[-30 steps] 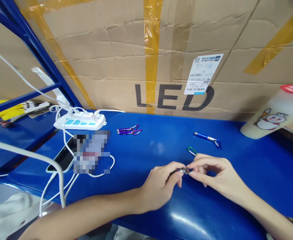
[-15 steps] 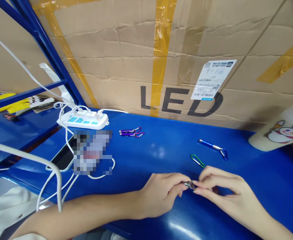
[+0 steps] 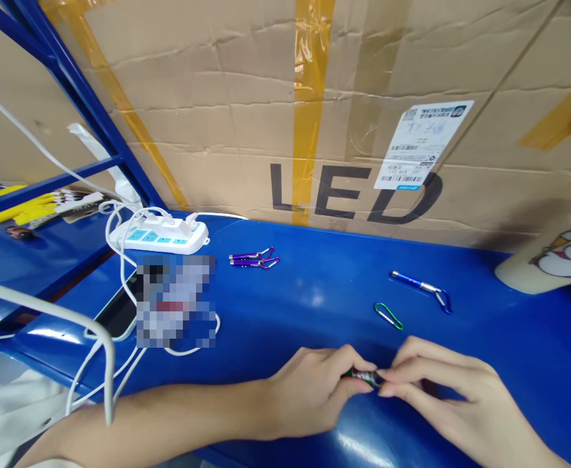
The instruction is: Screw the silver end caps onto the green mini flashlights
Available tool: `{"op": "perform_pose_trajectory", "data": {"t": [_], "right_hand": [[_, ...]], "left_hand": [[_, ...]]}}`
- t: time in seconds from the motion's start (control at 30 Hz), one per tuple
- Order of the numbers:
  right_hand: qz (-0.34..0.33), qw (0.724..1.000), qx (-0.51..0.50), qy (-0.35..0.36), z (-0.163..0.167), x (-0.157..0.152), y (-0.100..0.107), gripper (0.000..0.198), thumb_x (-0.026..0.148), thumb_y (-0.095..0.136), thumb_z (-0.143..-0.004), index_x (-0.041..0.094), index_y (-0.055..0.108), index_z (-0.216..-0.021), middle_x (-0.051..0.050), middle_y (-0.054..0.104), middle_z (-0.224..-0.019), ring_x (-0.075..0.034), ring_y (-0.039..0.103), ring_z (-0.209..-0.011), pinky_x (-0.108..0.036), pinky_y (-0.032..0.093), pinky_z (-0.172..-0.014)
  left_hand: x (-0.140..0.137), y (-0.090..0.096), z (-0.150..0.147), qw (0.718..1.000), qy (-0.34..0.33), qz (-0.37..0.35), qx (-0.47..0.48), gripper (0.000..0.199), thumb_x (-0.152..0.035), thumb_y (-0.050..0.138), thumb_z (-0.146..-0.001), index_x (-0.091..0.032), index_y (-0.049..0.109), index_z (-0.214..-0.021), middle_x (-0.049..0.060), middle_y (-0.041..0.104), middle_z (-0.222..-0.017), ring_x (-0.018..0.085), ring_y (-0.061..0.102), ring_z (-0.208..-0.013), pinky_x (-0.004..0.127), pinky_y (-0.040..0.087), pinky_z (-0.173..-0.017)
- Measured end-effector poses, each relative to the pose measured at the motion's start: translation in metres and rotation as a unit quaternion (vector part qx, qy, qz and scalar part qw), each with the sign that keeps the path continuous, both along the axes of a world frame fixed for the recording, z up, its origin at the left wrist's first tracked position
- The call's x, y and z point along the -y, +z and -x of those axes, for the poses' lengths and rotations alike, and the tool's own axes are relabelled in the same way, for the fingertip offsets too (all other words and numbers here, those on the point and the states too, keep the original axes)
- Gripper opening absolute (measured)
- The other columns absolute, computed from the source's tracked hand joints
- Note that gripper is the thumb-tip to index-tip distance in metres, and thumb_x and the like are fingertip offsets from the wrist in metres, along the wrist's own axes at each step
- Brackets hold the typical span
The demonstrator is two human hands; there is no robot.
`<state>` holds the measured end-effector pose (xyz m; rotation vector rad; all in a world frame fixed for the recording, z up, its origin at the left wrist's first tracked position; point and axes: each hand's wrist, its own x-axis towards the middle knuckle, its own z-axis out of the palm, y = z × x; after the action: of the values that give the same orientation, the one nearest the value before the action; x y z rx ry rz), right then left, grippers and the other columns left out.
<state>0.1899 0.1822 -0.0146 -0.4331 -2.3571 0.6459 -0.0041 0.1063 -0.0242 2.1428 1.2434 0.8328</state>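
Note:
My left hand point(image 3: 314, 393) is closed around a small green and silver penlight point(image 3: 363, 376), whose far part the fingers cover. Thumb and forefinger of my right hand point(image 3: 453, 396) pinch together at the penlight's dark right end; any tiny part between those fingertips is too small to make out. Just beyond my right hand, a green carabiner point(image 3: 388, 316) lies loose on the blue table point(image 3: 285, 305). Behind it rests a blue penlight point(image 3: 414, 282) with a blue carabiner on its end. Two purple penlights point(image 3: 246, 260) with carabiners lie side by side farther left.
A large cardboard box point(image 3: 236, 130) stands along the back. At left are a white power strip point(image 3: 168, 237), white cables point(image 3: 104, 364), a phone point(image 3: 117, 312) and a blurred-out item point(image 3: 178, 302). A blue metal frame point(image 3: 85, 110) rises there. A cup point(image 3: 548, 253) stands at right.
Both hands have shifted slightly down in the picture along with the penlight. More of its green and silver body now shows between my fingers. The view has tilted a little.

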Motion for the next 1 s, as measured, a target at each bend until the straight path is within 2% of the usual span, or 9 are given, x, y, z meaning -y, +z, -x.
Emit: {"op": "perform_pose_trajectory", "data": {"t": [0.17, 0.27, 0.4, 0.6, 0.77, 1.0], "right_hand": [[0.119, 0.99, 0.061, -0.042, 0.003, 0.0, -0.008, 0.018, 0.029, 0.063, -0.081, 0.021, 0.067, -0.066, 0.001, 0.054, -0.059, -0.005, 0.05, -0.051, -0.012, 0.038, -0.046], [0.201, 0.973, 0.101, -0.059, 0.005, 0.001, -0.012, 0.027, 0.037, 0.063, -0.079, 0.018, 0.065, -0.06, -0.001, 0.05, -0.057, -0.006, 0.046, -0.05, -0.015, 0.036, -0.046], [0.283, 0.951, 0.104, -0.072, 0.006, 0.003, -0.016, 0.036, 0.044, 0.061, -0.078, 0.014, 0.062, -0.057, -0.002, 0.046, -0.058, -0.006, 0.04, -0.05, -0.016, 0.033, -0.045], [0.325, 0.936, 0.112, -0.075, 0.008, 0.005, -0.019, 0.045, 0.05, 0.055, -0.08, 0.013, 0.055, -0.053, -0.002, 0.041, -0.056, -0.006, 0.037, -0.048, -0.019, 0.029, -0.045], [0.374, 0.918, 0.1, -0.085, 0.011, 0.008, -0.016, 0.045, 0.053, 0.055, -0.077, 0.012, 0.054, -0.056, 0.0, 0.039, -0.057, -0.005, 0.036, -0.046, -0.019, 0.028, -0.044], [0.387, 0.913, 0.103, -0.082, 0.013, 0.004, -0.009, 0.045, 0.053, 0.059, -0.072, 0.012, 0.054, -0.054, -0.001, 0.04, -0.056, -0.005, 0.037, -0.044, -0.019, 0.028, -0.043]], "left_hand": [[-0.001, -0.006, 0.0, 0.999, -0.002, -0.052, -0.014, 0.005, -0.017, 0.044, -0.093, -0.014, 0.045, -0.089, 0.005, 0.067, -0.096, 0.018, 0.066, -0.084, 0.022, 0.048, -0.07], [0.0, -0.008, -0.001, 0.997, 0.01, -0.078, -0.021, 0.004, -0.017, 0.047, -0.091, -0.015, 0.044, -0.088, 0.003, 0.067, -0.091, 0.017, 0.067, -0.078, 0.021, 0.047, -0.065], [0.001, -0.01, -0.003, 0.992, 0.036, -0.116, -0.018, 0.005, -0.017, 0.05, -0.089, -0.016, 0.046, -0.087, 0.001, 0.068, -0.089, 0.015, 0.066, -0.074, 0.02, 0.045, -0.062], [0.002, -0.01, -0.004, 0.988, 0.056, -0.142, -0.016, 0.005, -0.019, 0.053, -0.088, -0.015, 0.05, -0.085, -0.001, 0.068, -0.085, 0.013, 0.064, -0.069, 0.02, 0.044, -0.062], [0.0, -0.013, -0.002, 0.987, 0.066, -0.144, -0.023, 0.005, -0.02, 0.052, -0.089, -0.016, 0.053, -0.092, -0.001, 0.067, -0.086, 0.013, 0.062, -0.072, 0.021, 0.045, -0.065], [-0.001, -0.013, -0.005, 0.984, 0.073, -0.16, -0.003, 0.002, -0.017, 0.055, -0.087, -0.015, 0.055, -0.088, -0.002, 0.067, -0.084, 0.011, 0.056, -0.066, 0.02, 0.042, -0.064]]}}
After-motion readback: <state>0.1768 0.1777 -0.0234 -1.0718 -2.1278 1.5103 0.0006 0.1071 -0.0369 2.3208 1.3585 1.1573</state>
